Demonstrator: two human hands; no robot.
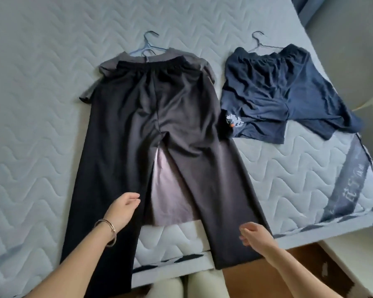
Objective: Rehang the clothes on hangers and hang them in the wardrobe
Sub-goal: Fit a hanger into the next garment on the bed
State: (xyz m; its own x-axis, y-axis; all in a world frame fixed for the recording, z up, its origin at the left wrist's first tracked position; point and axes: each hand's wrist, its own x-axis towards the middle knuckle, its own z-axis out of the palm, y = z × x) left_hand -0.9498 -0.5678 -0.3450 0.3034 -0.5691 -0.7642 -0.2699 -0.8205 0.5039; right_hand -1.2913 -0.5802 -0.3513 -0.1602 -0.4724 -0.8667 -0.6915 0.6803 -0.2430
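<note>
Black trousers (159, 108), spread flat on the quilted mattress (41, 82), waistband at the far end, both legs running straight back to the near edge and spilling over it. Long axis, then: away from the body, not across it. Underneath, a grey T-shirt (108, 67), sleeves poking out either side, with a blue hanger (137, 51) at the collar and a second hook just beside it. Off to the right, near the trousers but apart from them, a navy shorts-and-shirt pile (274, 87) with its own wire hanger (259, 42).

Left hand (125, 211) over the inner edge of the left-side leg, roughly knee level, fingers relaxed and slightly curled, gripping nothing. Bracelet (109, 232) on that wrist. Right hand (254, 235) at the outer edge of the right-side leg, fingers loose, empty too; hard to say whether brushing the cloth or just clear of it.

Probably about to gather up the trousers. Waistband and hooks well away from both hands, up at the top; lower legs right beneath them. Left hand nearer the centre line, so likely first onto the fabric. Wardrobe out of view.
</note>
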